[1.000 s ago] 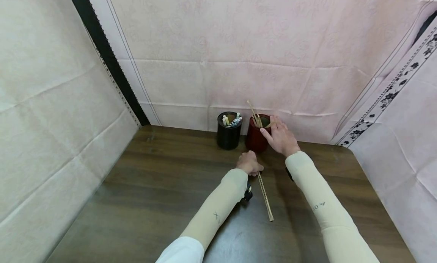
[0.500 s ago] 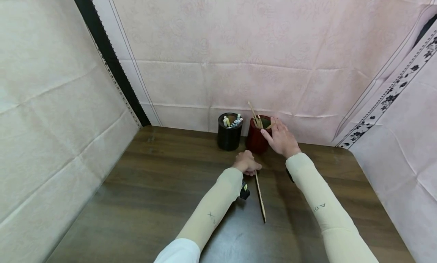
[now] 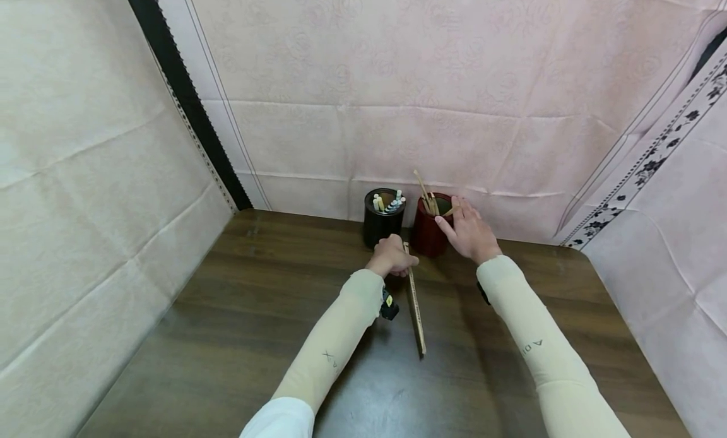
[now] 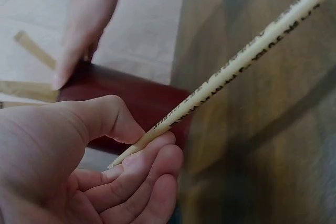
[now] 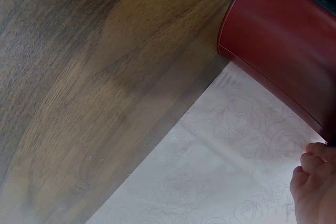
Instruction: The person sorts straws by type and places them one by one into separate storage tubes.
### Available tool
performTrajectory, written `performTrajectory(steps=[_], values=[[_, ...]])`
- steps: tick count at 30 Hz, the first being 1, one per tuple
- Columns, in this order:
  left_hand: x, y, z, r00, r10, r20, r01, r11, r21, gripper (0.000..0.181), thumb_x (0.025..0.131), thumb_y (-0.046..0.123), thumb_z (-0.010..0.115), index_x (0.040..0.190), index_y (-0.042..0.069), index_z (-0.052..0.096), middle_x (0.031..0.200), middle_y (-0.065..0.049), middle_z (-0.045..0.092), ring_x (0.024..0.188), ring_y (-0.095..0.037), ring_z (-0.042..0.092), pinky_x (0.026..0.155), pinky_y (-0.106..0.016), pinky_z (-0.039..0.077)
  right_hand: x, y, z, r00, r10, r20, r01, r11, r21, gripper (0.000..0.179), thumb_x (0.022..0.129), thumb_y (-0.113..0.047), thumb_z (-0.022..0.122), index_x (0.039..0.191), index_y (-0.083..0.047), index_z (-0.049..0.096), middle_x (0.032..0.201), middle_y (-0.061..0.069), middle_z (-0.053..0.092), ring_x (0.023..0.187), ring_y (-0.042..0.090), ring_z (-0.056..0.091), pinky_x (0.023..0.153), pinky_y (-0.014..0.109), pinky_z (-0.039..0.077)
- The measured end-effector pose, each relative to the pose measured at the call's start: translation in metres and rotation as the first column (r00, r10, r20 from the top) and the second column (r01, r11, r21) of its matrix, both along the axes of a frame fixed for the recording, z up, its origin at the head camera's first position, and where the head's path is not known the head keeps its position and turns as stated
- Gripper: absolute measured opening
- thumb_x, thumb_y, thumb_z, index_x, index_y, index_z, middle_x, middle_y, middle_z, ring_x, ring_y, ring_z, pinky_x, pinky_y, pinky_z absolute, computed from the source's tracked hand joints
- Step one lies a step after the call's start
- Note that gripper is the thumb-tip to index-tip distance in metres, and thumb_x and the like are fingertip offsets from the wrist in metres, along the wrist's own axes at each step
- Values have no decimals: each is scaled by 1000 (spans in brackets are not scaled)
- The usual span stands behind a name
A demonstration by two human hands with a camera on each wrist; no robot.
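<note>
Between thumb and fingers my left hand (image 3: pixel 390 256) pinches a thin bamboo stick (image 3: pixel 416 305) near its upper end. Dark written characters run along the stick, clear in the left wrist view, where its long free part (image 4: pixel 231 72) slants up to the right. My right hand (image 3: pixel 471 233) holds the red pen holder (image 3: pixel 427 239) at its rim, thumb on the near side. Curled fingers (image 5: pixel 310 169) show by the rim in the right wrist view. Several flat bamboo sticks (image 3: pixel 431 204) stand in the red holder, which is upright on the table.
Left of the red holder stands a black pen holder (image 3: pixel 380 228) with several short pale and bluish sticks (image 3: pixel 392 203) in it. The brown wooden table (image 3: pixel 255 312) ends at a pale patterned cloth (image 3: pixel 431 65) behind, with cloth on both sides too.
My left hand has moved left and a little farther from me, carrying the bamboo stick, and now overlaps the black holder's foot. The right hand stays on the red holder.
</note>
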State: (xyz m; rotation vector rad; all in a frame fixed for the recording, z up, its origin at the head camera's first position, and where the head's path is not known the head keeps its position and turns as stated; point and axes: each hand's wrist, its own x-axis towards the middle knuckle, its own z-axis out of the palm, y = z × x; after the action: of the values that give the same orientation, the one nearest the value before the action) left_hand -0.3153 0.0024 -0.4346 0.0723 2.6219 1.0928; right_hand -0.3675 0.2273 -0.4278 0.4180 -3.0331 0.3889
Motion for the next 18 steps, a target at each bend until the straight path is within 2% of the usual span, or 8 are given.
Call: performTrajectory(steps=[6,9,13,18], values=[[-1,-11,16,997,-2,-82,2,1000,-4,27,96,25,75,76,7,72,66,-6,76,76,-26,80,77,-40,65,0,1,0,1000,-5,5,5,1000,6,96,109,-70,19,168,3,4,177,26,8,165,44,9,132,60,16],[-1,-16,24,993,-13,-118,11,1000,-18,30,96,27,75,73,9,73,64,-4,76,77,-25,80,72,-36,61,0,1,0,1000,-7,5,7,1000,7,96,108,-70,19,168,3,4,177,26,8,165,44,9,132,61,17],[-2,-20,34,986,-29,-164,24,999,-32,33,96,29,75,69,10,75,63,-2,75,72,-20,76,67,-30,53,-1,1,-1,1000,-7,2,7,1000,7,96,108,-70,19,168,3,4,177,26,8,164,45,10,132,61,18],[1,-24,48,976,-31,-217,26,999,-26,36,96,26,74,65,7,76,65,-3,77,66,-14,72,63,-29,51,0,1,-1,1000,-1,-5,1,1000,2,96,108,-70,19,168,4,6,176,26,9,164,45,10,132,61,18]])
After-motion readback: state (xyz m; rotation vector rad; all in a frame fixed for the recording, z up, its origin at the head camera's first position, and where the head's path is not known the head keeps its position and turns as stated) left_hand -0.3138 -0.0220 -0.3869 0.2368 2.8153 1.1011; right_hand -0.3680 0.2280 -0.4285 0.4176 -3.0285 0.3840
